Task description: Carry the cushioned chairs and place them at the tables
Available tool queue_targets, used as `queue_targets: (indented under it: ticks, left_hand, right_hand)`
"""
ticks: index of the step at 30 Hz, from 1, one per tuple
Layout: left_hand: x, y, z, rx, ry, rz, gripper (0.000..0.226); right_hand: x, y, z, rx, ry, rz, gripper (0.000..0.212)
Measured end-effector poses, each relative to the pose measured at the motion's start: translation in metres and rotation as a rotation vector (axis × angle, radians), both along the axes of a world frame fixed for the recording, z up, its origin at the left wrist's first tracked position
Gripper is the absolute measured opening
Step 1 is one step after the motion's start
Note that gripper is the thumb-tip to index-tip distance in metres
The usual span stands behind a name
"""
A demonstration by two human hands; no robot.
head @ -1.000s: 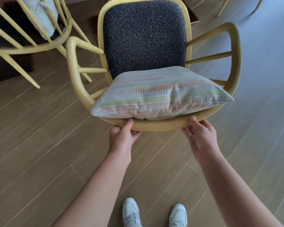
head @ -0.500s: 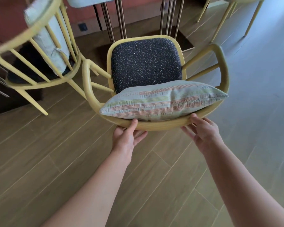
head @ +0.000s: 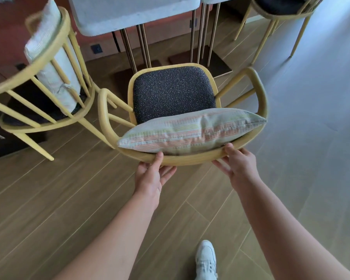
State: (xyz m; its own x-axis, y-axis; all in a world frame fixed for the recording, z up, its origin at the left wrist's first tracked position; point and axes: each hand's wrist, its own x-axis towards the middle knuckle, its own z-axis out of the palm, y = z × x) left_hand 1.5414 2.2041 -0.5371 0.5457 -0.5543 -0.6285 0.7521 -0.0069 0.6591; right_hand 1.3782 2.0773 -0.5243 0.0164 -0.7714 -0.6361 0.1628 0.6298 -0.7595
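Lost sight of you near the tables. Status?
Left hand and right hand grip yellow wooden armchair by its curved back rail. Striped pillow aboard. Grey table ahead; second yellow chair close left.

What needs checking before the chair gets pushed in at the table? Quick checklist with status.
1. Left hand grips the chair at its curved rail: ok, thumb on top, fingers under.
2. Right hand grips the same rail: ok.
3. Striped pillow seated in the chair: ok, though one corner overhangs the right armrest.
4. Table ahead: ok, its metal legs stand right behind the dark seat pad.
5. Clearance to the neighbouring chair on the left: cannot tell, the armrest looks close to its leg.
6. Chair legs touching the floor: cannot tell, hidden under the seat.
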Motion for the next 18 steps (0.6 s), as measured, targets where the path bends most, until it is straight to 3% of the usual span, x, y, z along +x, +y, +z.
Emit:
queue_targets:
  ticks: [10,13,18]
  left_hand:
    - [0.053,-0.089,0.023,0.0,-0.034,0.118,0.031]
    - [0.07,-0.115,0.029,0.012,-0.032,0.13,0.024]
    - [0.09,-0.144,0.036,0.043,-0.022,0.135,0.022]
  right_hand:
    - [0.072,-0.073,0.022,-0.094,-0.084,-0.076,0.014]
    - [0.092,-0.096,0.024,-0.124,-0.066,-0.096,0.028]
    - [0.111,-0.125,0.024,-0.135,-0.037,-0.093,0.025]
